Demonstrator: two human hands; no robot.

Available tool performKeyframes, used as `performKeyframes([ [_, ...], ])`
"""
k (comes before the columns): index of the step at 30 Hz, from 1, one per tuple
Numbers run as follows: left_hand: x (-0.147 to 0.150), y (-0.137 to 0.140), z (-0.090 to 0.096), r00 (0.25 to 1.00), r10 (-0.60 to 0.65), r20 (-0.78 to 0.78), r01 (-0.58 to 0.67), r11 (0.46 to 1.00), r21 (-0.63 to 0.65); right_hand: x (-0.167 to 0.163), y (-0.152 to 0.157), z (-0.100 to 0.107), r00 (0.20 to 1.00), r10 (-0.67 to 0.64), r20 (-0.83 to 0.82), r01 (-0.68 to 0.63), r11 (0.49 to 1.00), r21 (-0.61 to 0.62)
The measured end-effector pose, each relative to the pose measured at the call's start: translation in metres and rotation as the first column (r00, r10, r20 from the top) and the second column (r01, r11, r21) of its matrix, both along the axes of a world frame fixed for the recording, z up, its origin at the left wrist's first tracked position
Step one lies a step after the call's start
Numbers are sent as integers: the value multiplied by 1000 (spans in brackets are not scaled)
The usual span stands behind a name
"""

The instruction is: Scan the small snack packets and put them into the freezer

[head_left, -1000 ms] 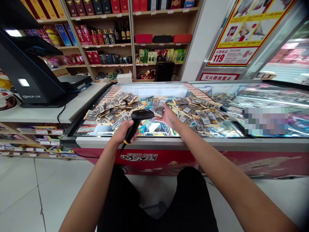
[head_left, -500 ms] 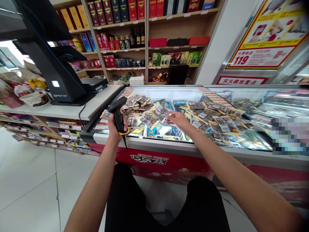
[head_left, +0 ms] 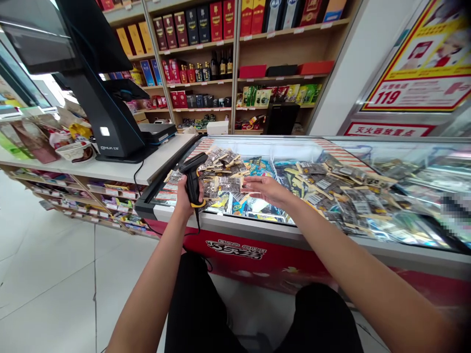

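Note:
My left hand (head_left: 189, 193) is wrapped around the grip of a black and yellow handheld barcode scanner (head_left: 194, 179), its head pointing up over the freezer's left part. A cable hangs from the scanner's base. With fingertips pinched at its right edge, my right hand (head_left: 267, 190) has hold of a small clear packet (head_left: 228, 185) with dark contents and beige end strips. That packet lies level over the glass, left of my fingers. Similar packets form a pile (head_left: 221, 159) behind the scanner and a larger pile (head_left: 342, 189) to the right of my right hand.
The glass-topped chest freezer (head_left: 235, 226) spans the front, with colourful packs under its glass. On the left, a counter (head_left: 162, 157) carries a checkout terminal (head_left: 110, 127) and a tub (head_left: 76, 151). Shelves of boxes and bottles (head_left: 221, 66) stand behind. A phone-like dark object (head_left: 430, 228) lies far right.
My right hand has turned the packet to lie level and brought it closer to the scanner. The scanner stays in my left hand. The whole view has shifted slightly.

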State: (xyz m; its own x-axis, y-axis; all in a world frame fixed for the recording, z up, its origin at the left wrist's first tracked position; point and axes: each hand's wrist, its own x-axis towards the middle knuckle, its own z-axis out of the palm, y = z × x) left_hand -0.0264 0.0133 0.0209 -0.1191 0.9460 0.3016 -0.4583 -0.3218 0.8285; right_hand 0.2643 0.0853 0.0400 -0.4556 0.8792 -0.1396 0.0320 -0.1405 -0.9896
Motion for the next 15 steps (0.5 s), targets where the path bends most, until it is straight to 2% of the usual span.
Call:
performKeyframes([
  [2,1,0,-1,1000,-28,-12,28,1000,-6,11,1,-8,999,-37,24,34,992,118],
  [4,0,0,-2,999,-48,-18,48,999,-5,29,8,-14,982,-151,110,111,946,303],
  [6,-1,1,-3,998,-55,-28,54,998,-8,54,21,-17,921,-332,202,202,852,483],
  [8,-2,3,-3,998,-46,-36,45,999,-15,85,37,-15,827,-509,241,282,745,605],
  [10,-3,4,-3,999,-32,-41,32,999,-19,117,52,-9,730,-616,295,291,671,682],
  [11,-3,5,-3,999,-27,-42,26,999,-19,133,59,-5,610,-681,404,189,620,761],
  [12,-3,6,-3,999,-23,-43,23,1000,-20,148,66,-1,471,-728,499,71,594,801],
  [13,-3,6,-2,999,-22,-42,21,1000,-21,161,73,2,343,-741,577,-45,600,799],
  [15,-4,7,-1,999,-28,-39,28,999,-19,182,86,8,151,-698,700,-219,667,712],
])
